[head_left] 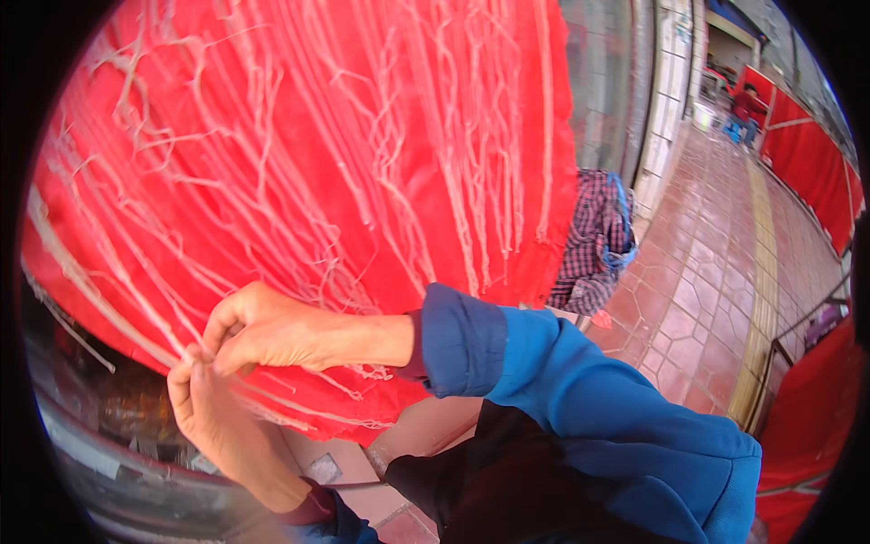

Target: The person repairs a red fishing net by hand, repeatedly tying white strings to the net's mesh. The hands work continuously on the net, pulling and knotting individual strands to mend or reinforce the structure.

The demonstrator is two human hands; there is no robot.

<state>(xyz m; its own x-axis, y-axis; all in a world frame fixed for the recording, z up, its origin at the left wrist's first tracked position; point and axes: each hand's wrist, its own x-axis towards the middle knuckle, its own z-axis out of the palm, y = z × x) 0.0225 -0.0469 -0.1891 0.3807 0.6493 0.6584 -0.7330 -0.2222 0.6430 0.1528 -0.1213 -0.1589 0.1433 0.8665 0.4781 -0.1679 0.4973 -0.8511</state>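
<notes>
A large red cloth (pixel 304 63) spreads in front of me, covered with long pale strands (pixel 471 181) that look like thin cords. Some run straight and side by side; others are kinked and tangled. At the cloth's lower left, my right hand (pixel 299 331) reaches across, thumb and fingers pinched together. Just below it, my left hand (pixel 222 426) is closed too, its fingertips meeting the right ones. A pale strand (pixel 145 308) runs down to the pinched fingertips of both hands. The exact spot of contact is too small to make out.
Past the cloth's right edge lies a checked garment (pixel 594 240) with blue trim. A tiled walkway (pixel 671 299) leads to a seated person (pixel 748 109) and another red sheet (pixel 802 159). More red material (pixel 811 426) stands at right. Dark glass (pixel 136 490) lies at lower left.
</notes>
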